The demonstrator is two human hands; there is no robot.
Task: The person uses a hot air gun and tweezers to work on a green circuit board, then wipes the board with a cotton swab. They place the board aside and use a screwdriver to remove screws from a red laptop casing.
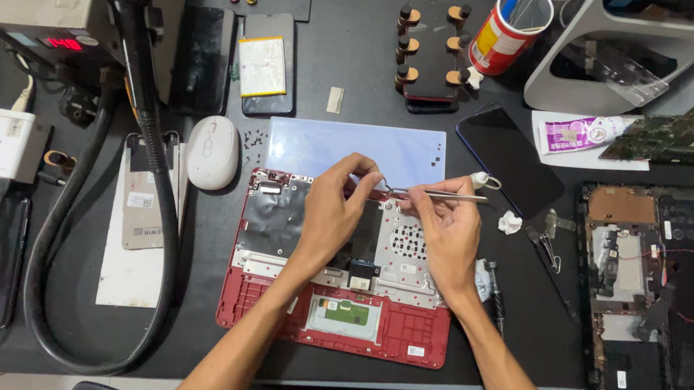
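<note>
Head view: both hands meet over the red laptop shell point(334, 317) lying opened on the dark tabletop point(357, 68). Right hand point(449, 234) has its grip pressed around metal tweezers point(438, 196), tips pointing left; left hand point(335, 212) pinches something tiny at those tips, too small to identify. A white mouse point(212, 152) sits just left of the shell, a black phone point(509, 160) upper right, and a pale blue sheet point(318, 140) behind the hands.

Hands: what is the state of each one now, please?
Left hand: pinched shut on tweezers' tip end.
Right hand: closed, holding the tweezers.
</note>
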